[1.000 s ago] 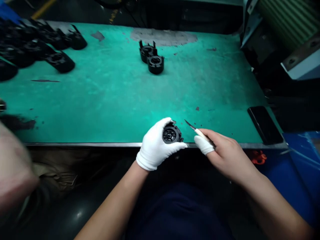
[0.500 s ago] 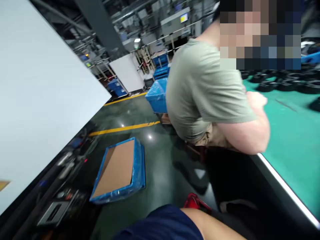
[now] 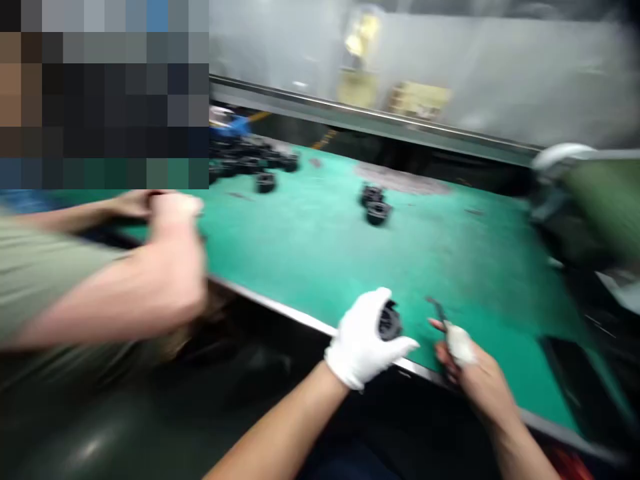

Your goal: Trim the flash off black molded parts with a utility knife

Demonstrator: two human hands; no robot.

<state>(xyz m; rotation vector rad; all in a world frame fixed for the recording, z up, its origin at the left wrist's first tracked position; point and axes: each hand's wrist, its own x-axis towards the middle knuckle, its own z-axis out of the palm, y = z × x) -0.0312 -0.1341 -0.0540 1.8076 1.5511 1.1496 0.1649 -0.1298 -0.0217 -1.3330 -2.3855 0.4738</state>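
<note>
My left hand [image 3: 363, 340], in a white glove, is wrapped round a black round part [image 3: 389, 321] above the front edge of the green table [image 3: 310, 247]. To its right, my right hand [image 3: 467, 360] is closed on a thin dark tool [image 3: 440, 311] that points up and to the left. Something white covers part of that hand near the thumb. Two more black round parts [image 3: 377, 211] stand close together farther back on the table. Motion blurs the fine details of the part and the tool.
At the left, a person's bent arm [image 3: 165, 287] reaches over the table edge. Several black parts [image 3: 245, 160] are grouped at the back left. A dark flat object [image 3: 580, 380] lies at the right, near a green and white shape [image 3: 600, 193]. A metal rail [image 3: 400, 123] runs behind.
The view has swung right, from the floor, blue crate and seated person to the green table. Both my hands have come into view, holding the black part and the tool.
</note>
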